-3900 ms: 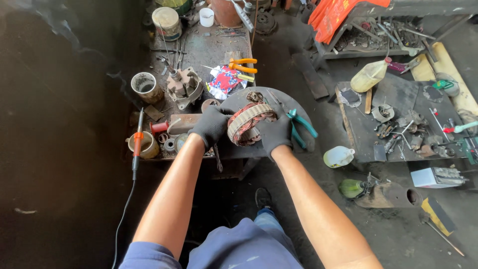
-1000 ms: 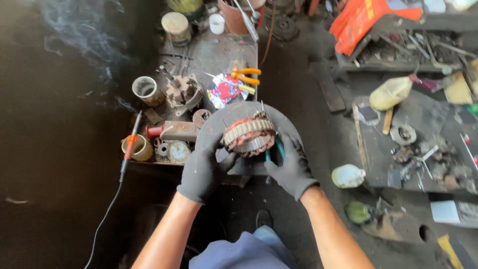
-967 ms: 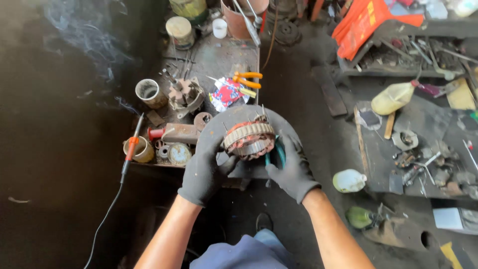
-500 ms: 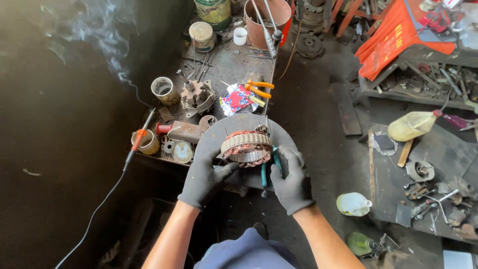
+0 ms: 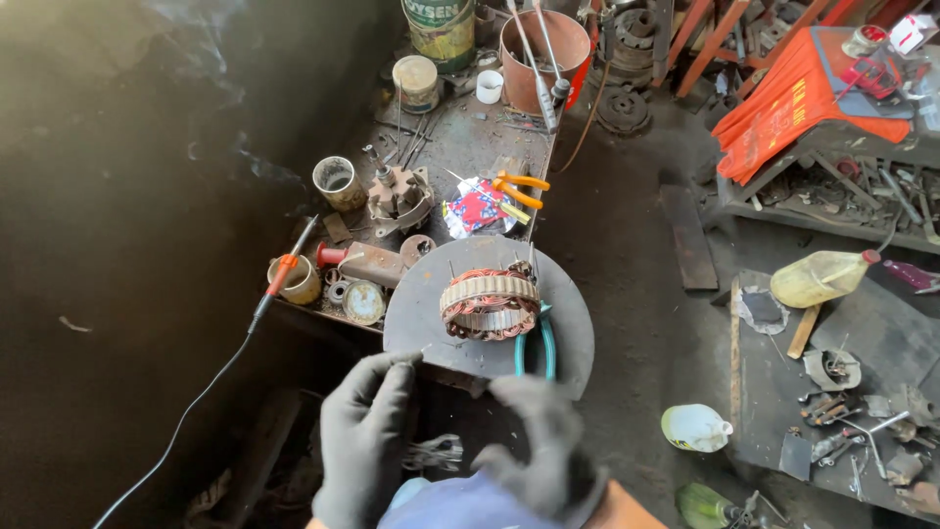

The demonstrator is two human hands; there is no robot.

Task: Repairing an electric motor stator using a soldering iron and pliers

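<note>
A ring-shaped stator [image 5: 490,304] with copper windings lies on a round grey metal disc [image 5: 431,294] at the bench's near edge. Both of my hands wear black gloves and are drawn back below the disc, off the stator. My left hand [image 5: 364,436] has its fingers apart, with the fingertips close to the disc's front rim and a thin wire end. My right hand [image 5: 537,443] is blurred, loosely curled and holds nothing I can see. Teal-handled pliers [image 5: 534,348] lie on the disc just right of the stator.
A soldering iron [image 5: 279,279] with an orange grip leans at the bench's left edge, smoke drifting above it. Orange-handled pliers [image 5: 524,186], tin cans [image 5: 336,181], a motor housing [image 5: 397,196] and a rusty bucket [image 5: 543,44] crowd the bench. Bottles and scrap parts litter the floor at right.
Both hands have let go of the stator and pulled back toward me; the stator now rests alone on the disc. The view has tilted forward.
</note>
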